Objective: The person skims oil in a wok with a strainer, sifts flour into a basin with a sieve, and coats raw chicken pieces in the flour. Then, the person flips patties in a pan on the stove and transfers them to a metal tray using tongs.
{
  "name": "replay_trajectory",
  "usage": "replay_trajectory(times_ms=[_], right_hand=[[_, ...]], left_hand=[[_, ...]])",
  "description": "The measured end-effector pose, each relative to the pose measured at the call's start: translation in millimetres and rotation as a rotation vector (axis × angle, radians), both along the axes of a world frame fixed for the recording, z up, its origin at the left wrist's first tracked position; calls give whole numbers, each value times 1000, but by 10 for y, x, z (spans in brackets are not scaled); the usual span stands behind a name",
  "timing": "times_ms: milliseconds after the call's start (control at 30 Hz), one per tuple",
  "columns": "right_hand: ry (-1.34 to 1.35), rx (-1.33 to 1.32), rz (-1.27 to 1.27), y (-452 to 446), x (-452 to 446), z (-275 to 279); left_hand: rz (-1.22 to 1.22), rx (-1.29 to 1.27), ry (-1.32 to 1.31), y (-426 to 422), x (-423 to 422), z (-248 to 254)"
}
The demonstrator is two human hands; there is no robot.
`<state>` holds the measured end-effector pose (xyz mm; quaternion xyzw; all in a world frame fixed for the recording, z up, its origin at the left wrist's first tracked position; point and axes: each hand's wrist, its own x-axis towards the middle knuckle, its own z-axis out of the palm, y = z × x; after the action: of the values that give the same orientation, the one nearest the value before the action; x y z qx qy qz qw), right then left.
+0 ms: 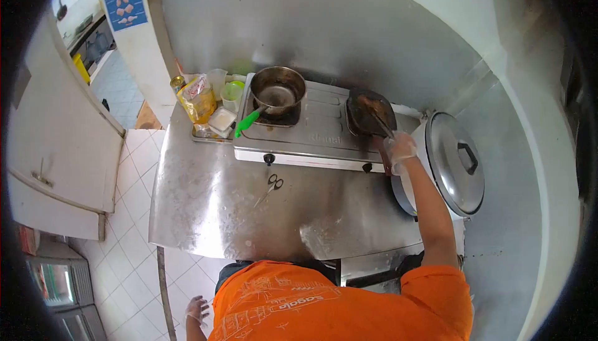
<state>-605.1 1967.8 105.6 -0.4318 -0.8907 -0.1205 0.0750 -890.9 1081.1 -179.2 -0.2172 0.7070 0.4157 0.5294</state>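
My right hand (403, 146), in a clear plastic glove, is closed around what look like metal tongs (382, 123). Their far end reaches into a dark square pan (356, 114) on the right burner, where brownish food (372, 105) lies. The pan's reddish-brown handle (381, 154) points toward me, just beside that hand. Low at my left side hangs my left hand (197, 310), also gloved, its fingers apart and nothing in them. A saucepan (276, 88) with a green handle (247, 123) stands on the left burner of the gas stove (311, 136).
Scissors (275, 182) lie on the steel counter (212, 210). Left of the stove, a tray (204, 134) bears a yellow packet (198, 103) and white containers (222, 120). A large lidded pot (458, 165) stands close to my right forearm. Behind the stove rises a metal wall (324, 23).
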Motion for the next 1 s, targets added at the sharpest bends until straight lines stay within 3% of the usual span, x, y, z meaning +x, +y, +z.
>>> replay_trajectory(times_ms=[33, 133, 233, 333, 433, 700, 833, 900, 967, 1000], right_hand=[[45, -55, -17, 41, 49, 25], [722, -1019, -423, 24, 135, 257], [716, -1026, -439, -57, 71, 380], [201, -575, 5, 314, 213, -46], [4, 109, 158, 42, -52, -39], [-16, 152, -9, -289, -405, 274], [-79, 139, -143, 126, -467, 265], [-369, 199, -141, 418, -506, 103], [-407, 176, -149, 518, -478, 44], [-304, 124, -158, 537, -426, 18]], left_hand=[[34, -19, 10, 105, -22, 137], [9, -12, 0, 60, -11, 60], [1, -11, -31, 49, 72, 18], [-60, -22, -59, 67, 121, 4], [-92, -27, -71, 61, 101, -4], [75, 22, -82, 35, -96, -13], [-140, -1, -64, 49, -36, 37], [-232, 11, -20, 72, -17, 188], [-261, 37, 23, 71, -74, 262], [-245, 58, 43, 28, -107, 229]])
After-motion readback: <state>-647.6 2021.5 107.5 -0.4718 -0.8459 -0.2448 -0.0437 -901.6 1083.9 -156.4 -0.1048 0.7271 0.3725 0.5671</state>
